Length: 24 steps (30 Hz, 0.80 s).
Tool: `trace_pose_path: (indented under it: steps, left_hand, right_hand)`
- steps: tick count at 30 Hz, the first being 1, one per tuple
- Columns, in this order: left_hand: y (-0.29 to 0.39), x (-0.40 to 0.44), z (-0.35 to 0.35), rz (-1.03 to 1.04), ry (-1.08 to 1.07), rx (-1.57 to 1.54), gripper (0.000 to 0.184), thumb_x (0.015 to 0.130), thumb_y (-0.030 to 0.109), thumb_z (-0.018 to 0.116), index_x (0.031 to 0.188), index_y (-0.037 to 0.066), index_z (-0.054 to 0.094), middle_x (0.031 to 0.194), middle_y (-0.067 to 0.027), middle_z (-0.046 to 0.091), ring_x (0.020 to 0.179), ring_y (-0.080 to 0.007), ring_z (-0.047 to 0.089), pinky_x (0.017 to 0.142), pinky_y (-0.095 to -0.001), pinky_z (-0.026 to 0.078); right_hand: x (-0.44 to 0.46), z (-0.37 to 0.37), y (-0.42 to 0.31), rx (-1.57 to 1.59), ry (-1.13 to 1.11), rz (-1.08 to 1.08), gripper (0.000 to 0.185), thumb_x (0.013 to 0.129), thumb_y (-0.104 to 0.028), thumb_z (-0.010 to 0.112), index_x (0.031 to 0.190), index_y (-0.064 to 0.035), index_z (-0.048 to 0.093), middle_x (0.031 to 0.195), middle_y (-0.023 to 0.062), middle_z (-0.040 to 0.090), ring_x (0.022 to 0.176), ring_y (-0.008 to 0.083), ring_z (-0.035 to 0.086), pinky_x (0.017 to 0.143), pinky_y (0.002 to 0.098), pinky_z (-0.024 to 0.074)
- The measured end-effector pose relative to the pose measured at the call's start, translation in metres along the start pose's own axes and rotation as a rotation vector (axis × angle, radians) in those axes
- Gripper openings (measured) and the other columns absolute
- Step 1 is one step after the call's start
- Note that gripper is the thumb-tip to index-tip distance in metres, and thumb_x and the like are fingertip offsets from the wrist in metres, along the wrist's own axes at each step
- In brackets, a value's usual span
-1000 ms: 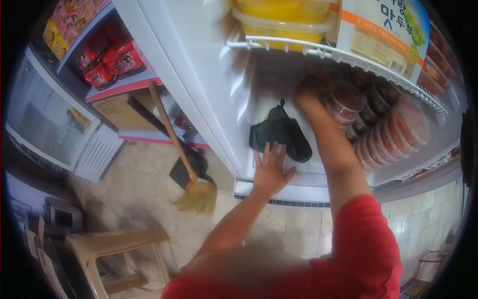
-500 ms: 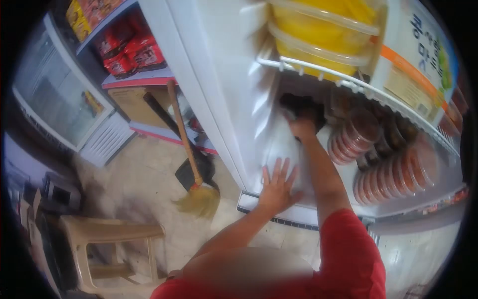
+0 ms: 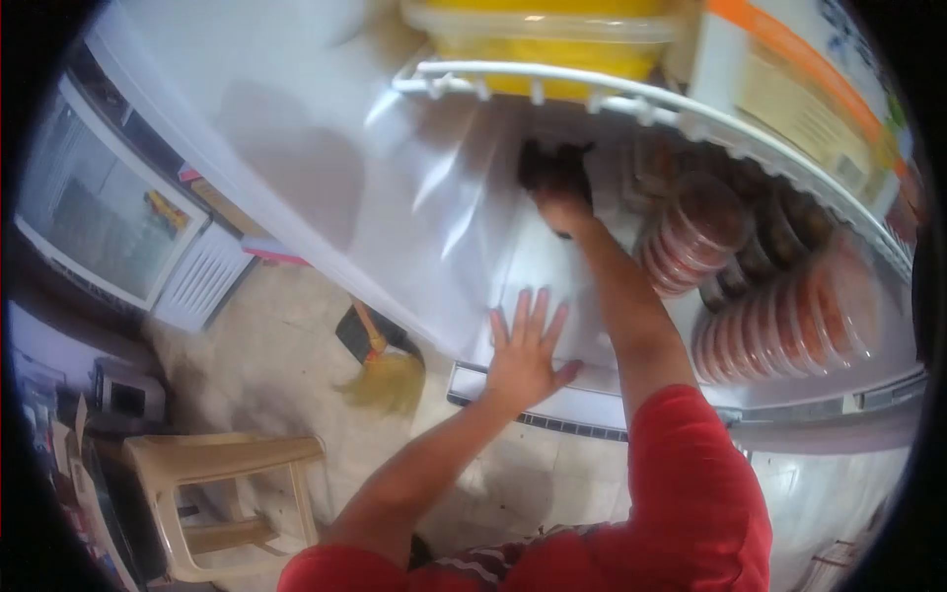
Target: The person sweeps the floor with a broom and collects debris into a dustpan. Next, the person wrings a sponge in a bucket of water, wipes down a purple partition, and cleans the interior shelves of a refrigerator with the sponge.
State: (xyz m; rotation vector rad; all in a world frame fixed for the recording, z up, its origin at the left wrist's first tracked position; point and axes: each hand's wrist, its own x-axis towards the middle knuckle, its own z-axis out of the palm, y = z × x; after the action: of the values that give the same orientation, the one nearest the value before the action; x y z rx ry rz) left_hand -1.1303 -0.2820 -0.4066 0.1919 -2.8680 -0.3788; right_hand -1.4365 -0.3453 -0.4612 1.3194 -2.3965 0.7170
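Note:
My left hand (image 3: 526, 353) lies flat with fingers spread on the white floor of the fridge (image 3: 513, 266), close to its front edge. Deeper inside, my right hand (image 3: 567, 209) is closed on a crumpled dark cloth (image 3: 555, 166) near the back, with the fingers partly hidden. Just right of that arm stands a stack of clear round tubs (image 3: 695, 237) with reddish contents. A longer row of similar tubs (image 3: 789, 331) leans nearer the front.
A white wire shelf (image 3: 552, 74) hangs above my right hand, carrying yellow tubs (image 3: 552, 44) and a printed carton (image 3: 804, 89). Left on the tiled floor are a broom (image 3: 385, 380), a dustpan (image 3: 357, 335) and a beige plastic stool (image 3: 227, 454). Another glass-door fridge (image 3: 109, 197) stands beyond.
The view has shifted toward the fridge interior, so the side shelves at left are mostly out of sight. My right hand still holds the cloth near the back; my left hand stays spread on the fridge floor.

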Motion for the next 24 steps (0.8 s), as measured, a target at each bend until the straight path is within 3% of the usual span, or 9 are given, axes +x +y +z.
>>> trace_pose_path:
  steps: [2, 4, 6, 13, 16, 18, 20, 21, 24]
  left_hand:
    - [-0.002, 0.000, 0.001, 0.002, 0.037, 0.016, 0.086, 0.079, 0.054, 0.058, 0.142, 0.004, 0.027, 0.150, -0.0228, 0.013, 0.139, -0.0400, 0.009, 0.102, -0.0690, 0.007]
    - [-0.003, -0.002, 0.006, 0.030, 0.073, 0.007, 0.086, 0.080, 0.053, 0.057, 0.142, 0.003, 0.026, 0.150, -0.0232, 0.013, 0.139, -0.0403, 0.009, 0.103, -0.0678, 0.006]
    - [-0.007, -0.007, 0.013, 0.042, 0.135, 0.002, 0.085, 0.082, 0.052, 0.054, 0.143, 0.001, 0.022, 0.150, -0.0240, 0.013, 0.139, -0.0410, 0.009, 0.105, -0.0655, 0.005]
    - [-0.027, -0.008, 0.007, -0.196, 0.508, -0.976, 0.070, 0.093, 0.037, 0.043, 0.144, -0.001, 0.013, 0.148, -0.0243, 0.019, 0.138, -0.0367, 0.018, 0.110, -0.0525, 0.012]
    - [-0.029, -0.009, 0.007, -0.173, 0.364, -0.811, 0.066, 0.094, 0.034, 0.043, 0.144, -0.001, 0.015, 0.146, -0.0228, 0.024, 0.137, -0.0358, 0.020, 0.110, -0.0516, 0.014]
    - [-0.023, -0.007, 0.008, -0.165, 0.293, -0.734, 0.064, 0.095, 0.033, 0.043, 0.144, -0.001, 0.017, 0.145, -0.0221, 0.026, 0.137, -0.0353, 0.022, 0.110, -0.0512, 0.015]
    - [-0.013, -0.003, 0.010, -0.124, 0.208, -0.308, 0.063, 0.094, 0.032, 0.045, 0.142, 0.000, 0.021, 0.143, -0.0209, 0.030, 0.136, -0.0365, 0.023, 0.109, -0.0533, 0.016]
    - [-0.009, -0.002, 0.010, -0.102, 0.162, -0.095, 0.062, 0.093, 0.032, 0.046, 0.142, 0.000, 0.024, 0.142, -0.0204, 0.032, 0.135, -0.0370, 0.024, 0.109, -0.0543, 0.016]
    - [-0.003, -0.003, 0.007, -0.085, 0.188, -0.067, 0.059, 0.093, 0.031, 0.047, 0.140, 0.001, 0.028, 0.140, -0.0200, 0.034, 0.134, -0.0375, 0.025, 0.108, -0.0566, 0.016]
  right_hand:
    - [-0.033, 0.012, 0.005, -0.018, -0.129, -0.284, 0.034, 0.087, -0.015, 0.047, 0.116, 0.0009, 0.054, 0.117, 0.0202, 0.057, 0.113, 0.0342, 0.050, 0.098, 0.0402, 0.0376]
    - [-0.068, -0.048, -0.042, 0.087, -0.364, -0.220, 0.036, 0.087, -0.015, 0.047, 0.118, 0.0008, 0.055, 0.122, 0.0188, 0.055, 0.119, 0.0320, 0.048, 0.102, 0.0392, 0.0347]
    - [-0.115, -0.040, -0.041, 0.231, -0.162, -0.513, 0.034, 0.086, -0.016, 0.049, 0.115, -0.0003, 0.057, 0.123, 0.0164, 0.055, 0.119, 0.0300, 0.049, 0.102, 0.0403, 0.0347]
    - [-0.222, -0.156, -0.120, 0.476, -0.454, -0.163, 0.030, 0.085, -0.015, 0.053, 0.112, -0.0044, 0.059, 0.119, 0.0127, 0.058, 0.115, 0.0273, 0.052, 0.097, 0.0409, 0.0375]
    - [-0.265, -0.193, -0.079, 0.481, -0.464, -0.112, 0.028, 0.089, -0.016, 0.051, 0.114, -0.0033, 0.056, 0.109, 0.0139, 0.062, 0.100, 0.0281, 0.059, 0.085, 0.0363, 0.0452]
    - [-0.263, -0.274, -0.103, 0.775, -0.516, 0.633, 0.029, 0.091, -0.017, 0.051, 0.117, -0.0030, 0.053, 0.104, 0.0151, 0.062, 0.094, 0.0284, 0.062, 0.080, 0.0333, 0.0472]
    - [-0.272, -0.309, -0.111, 0.893, -0.065, 0.752, 0.033, 0.091, -0.019, 0.053, 0.120, -0.0041, 0.051, 0.105, 0.0149, 0.061, 0.098, 0.0271, 0.060, 0.083, 0.0329, 0.0453]
    - [-0.274, -0.306, -0.113, 0.891, -0.066, 0.755, 0.033, 0.091, -0.019, 0.053, 0.120, -0.0041, 0.051, 0.105, 0.0149, 0.061, 0.098, 0.0271, 0.060, 0.083, 0.0329, 0.0453]
    - [-0.278, -0.277, -0.121, 0.437, 0.371, 0.653, 0.037, 0.089, -0.022, 0.055, 0.121, -0.0035, 0.051, 0.109, 0.0156, 0.059, 0.100, 0.0279, 0.058, 0.086, 0.0350, 0.0441]
